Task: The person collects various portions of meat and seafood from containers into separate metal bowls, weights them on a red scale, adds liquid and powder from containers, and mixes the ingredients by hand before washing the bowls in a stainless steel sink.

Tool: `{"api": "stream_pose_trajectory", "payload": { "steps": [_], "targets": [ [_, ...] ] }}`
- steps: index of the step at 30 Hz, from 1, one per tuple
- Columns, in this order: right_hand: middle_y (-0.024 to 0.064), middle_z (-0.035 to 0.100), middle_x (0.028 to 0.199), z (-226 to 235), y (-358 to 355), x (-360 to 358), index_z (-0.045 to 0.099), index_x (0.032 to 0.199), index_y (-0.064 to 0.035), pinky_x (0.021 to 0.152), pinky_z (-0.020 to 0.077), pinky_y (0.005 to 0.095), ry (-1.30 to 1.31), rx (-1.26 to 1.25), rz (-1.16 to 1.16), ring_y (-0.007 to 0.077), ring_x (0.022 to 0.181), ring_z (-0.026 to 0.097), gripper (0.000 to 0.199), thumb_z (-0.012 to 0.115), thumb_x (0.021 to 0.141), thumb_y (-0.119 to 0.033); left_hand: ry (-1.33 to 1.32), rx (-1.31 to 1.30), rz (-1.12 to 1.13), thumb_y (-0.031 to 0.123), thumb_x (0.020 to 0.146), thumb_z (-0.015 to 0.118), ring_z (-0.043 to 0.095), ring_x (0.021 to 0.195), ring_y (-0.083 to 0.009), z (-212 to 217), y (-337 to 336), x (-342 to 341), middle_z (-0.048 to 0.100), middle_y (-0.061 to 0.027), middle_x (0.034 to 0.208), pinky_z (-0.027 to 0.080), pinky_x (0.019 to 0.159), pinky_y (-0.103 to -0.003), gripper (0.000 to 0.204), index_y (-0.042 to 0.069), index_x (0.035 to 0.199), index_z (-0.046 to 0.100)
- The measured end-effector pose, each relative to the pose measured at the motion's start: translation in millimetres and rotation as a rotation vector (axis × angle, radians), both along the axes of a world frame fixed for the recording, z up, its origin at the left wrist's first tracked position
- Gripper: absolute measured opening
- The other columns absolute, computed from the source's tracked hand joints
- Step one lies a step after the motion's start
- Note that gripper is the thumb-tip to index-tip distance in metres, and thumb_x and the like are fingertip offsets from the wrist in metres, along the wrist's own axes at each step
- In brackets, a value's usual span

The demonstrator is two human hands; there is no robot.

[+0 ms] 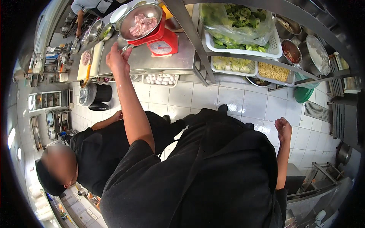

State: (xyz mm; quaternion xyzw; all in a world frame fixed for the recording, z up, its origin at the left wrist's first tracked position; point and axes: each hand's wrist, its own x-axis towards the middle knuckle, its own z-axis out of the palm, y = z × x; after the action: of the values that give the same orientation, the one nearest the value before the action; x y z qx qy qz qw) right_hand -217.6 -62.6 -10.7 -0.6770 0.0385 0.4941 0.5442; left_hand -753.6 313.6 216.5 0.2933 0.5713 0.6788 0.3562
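Reaching hand: the person's left hand (118, 60) is raised beside a thin silver metal handle-like piece (124, 46); cannot tell whether the fingers grasp or merely touch it.
Lowered hand: the right hand (283, 130) hangs well apart, fingers curled, nothing visible in it; cannot tell if fully clenched.
Meat: pale pink raw pieces (143, 26) in a round silver metal bowl (126, 25), just beyond the left hand's fingertips.
Scale step: seemingly handling the bowl at the red scale with a round white dial (172, 41); the next move would call for a steady grip and a level bowl.
Desk count: one scale and one bowl on it, on the steel desk (185, 53) ahead of the left hand; the meat pieces overlap too much to count.
Rack count: three white plastic baskets ahead of the right hand, one each of green broccoli (243, 15), pale cut vegetables (232, 64) and yellow noodles (273, 71).
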Motion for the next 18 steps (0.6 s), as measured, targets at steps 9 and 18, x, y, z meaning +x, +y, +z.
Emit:
{"api": "stream_pose_trajectory", "payload": {
  "steps": [9, 18],
  "targets": [
    [0.0137, 0.06, 0.095, 61.2, 52.6, 12.5, 0.051, 0.113, 0.0076, 0.072, 0.0514, 0.0297, -0.251, 0.078, 0.088, 0.0208, 0.078, 0.061, 0.037, 0.058, 0.082, -0.011, 0.121, -0.095, -0.123, 0.013, 0.074, 0.07, 0.059, 0.061, -0.0214, 2.4, 28.9, 15.5, 0.048, -0.0086, 0.075, 0.057, 0.049, -0.029, 0.036, -0.012, 0.089, 0.049],
    [0.0209, 0.064, 0.092, 135.6, 185.1, 101.7, 0.06, 0.108, -0.0012, 0.076, 0.0478, 0.0369, -1.49, 0.239, 0.226, 0.0295, 0.087, 0.063, 0.03, 0.058, 0.08, -0.01, 0.301, -0.1, -0.061, 0.006, 0.07, 0.067, 0.059, 0.059, -0.0165, 5.2, 49.4, -1.9, 0.059, -0.0093, 0.074, 0.051, 0.05, -0.027, 0.017, -0.005, 0.079, 0.058]
  ]
}}
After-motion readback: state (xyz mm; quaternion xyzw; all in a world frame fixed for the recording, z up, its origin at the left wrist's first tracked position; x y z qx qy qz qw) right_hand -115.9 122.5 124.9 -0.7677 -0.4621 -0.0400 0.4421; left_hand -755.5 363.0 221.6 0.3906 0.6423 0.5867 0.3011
